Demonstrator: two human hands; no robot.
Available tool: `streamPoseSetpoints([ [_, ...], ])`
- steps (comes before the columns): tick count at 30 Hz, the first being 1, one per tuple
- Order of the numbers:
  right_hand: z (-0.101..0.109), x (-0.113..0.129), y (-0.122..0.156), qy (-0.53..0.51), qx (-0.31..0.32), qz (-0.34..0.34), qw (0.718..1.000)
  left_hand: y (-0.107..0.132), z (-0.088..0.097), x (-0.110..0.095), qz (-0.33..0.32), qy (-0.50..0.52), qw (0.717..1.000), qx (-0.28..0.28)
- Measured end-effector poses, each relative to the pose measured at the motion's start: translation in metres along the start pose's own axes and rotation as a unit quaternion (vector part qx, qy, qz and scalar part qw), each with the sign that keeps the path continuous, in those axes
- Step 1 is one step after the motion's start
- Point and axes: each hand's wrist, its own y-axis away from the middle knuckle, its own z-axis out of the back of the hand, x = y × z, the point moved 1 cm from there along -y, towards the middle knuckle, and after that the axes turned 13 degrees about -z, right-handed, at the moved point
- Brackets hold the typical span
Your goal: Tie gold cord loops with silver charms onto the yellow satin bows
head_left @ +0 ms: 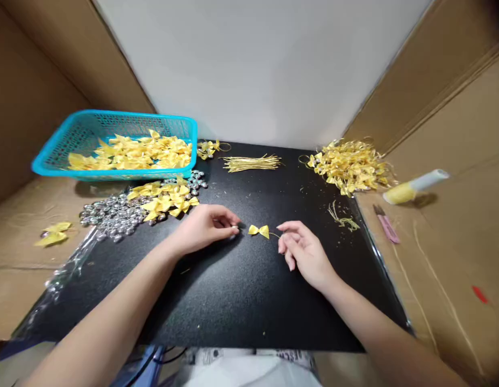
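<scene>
My left hand [211,228] is closed in a pinch just left of the bow, with a small silvery bead [235,228] partly showing between thumb and fingertips. A yellow ribbon bow [259,231] sits over the black tabletop between my hands. From its right side a thin gold cord [274,235] runs to the fingers of my right hand [304,250], which are curled and closed round the cord's end. Left of my left hand lie loose yellow bows [164,199] beside a heap of silver beads [116,215].
A blue basket [112,173] of yellow bows stands at the back left. Gold cords [251,163] lie in a bundle at the back. Finished-looking bows with cords [350,166] are heaped at right, near cord scraps [344,217], pink-handled snips [386,226] and a whitish-yellow tube [414,187].
</scene>
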Motion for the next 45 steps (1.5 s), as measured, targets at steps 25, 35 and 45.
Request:
streamPoseSetpoints([
  [25, -0.019, 0.005, 0.015, -0.012, 0.034, 0.041, 0.998, 0.009, -0.08, -0.003, 0.145, 0.432, 0.889, -0.052],
  [35, -0.019, 0.001, 0.015, -0.021, 0.048, 0.037, 0.998, 0.01, -0.081, -0.003, 0.12, 0.42, 0.897, -0.065],
  [45, -0.019, 0.001, 0.013, -0.009, 0.038, 0.057, 0.998, 0.012, -0.075, -0.014, -0.108, 0.271, 0.956, -0.021],
])
